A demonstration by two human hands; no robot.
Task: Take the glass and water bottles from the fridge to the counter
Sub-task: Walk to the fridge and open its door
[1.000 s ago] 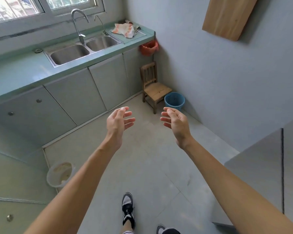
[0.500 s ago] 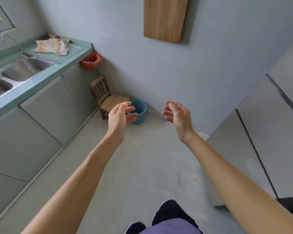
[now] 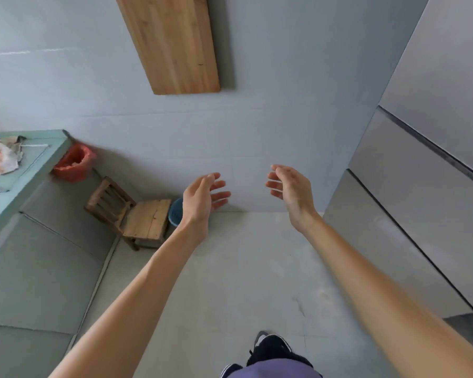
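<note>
Both the left hand (image 3: 202, 199) and right hand (image 3: 291, 190) are spread and hold nothing. The fridge (image 3: 421, 186) is shut, so no glass or bottles are on the bench (image 3: 25, 170) yet.

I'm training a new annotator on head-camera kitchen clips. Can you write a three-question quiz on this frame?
1. True or false: the left hand holds a bottle.
2. What stands on the floor beside the wooden chair? A) blue basket B) kettle C) broom
3. Fill in: the fridge doors appear ____.

Key: 1 false, both it and the right hand are open and empty. 2 A, the blue basket. 3 closed.
</note>
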